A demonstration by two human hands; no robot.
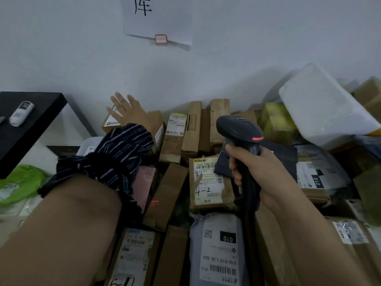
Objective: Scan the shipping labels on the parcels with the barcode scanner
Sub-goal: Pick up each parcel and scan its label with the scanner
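Now my right hand is at the right of centre, and its fingers are clenched round the handle of the black barcode scanner. The scanner stands upright above the pile of parcels, and a short red light shows on its head. Just to the left of it, lower in the pile, lies a brown box with a white shipping label and the handwritten mark "4-2". Below that box, at the bottom centre, lies a grey bag with a barcode label that reads "010". My left hand is left of centre, higher in the frame, with a dark striped sleeve at the wrist. Its fingers are released and spread wide, over a cardboard box that leans near the wall; I cannot tell if they touch it. At the upper right, a white foam box lies tilted on top of other parcels. At the upper left there is a black table with a small white device on it, and under it a green bag. A paper sheet with one large character hangs on the wall at the top.
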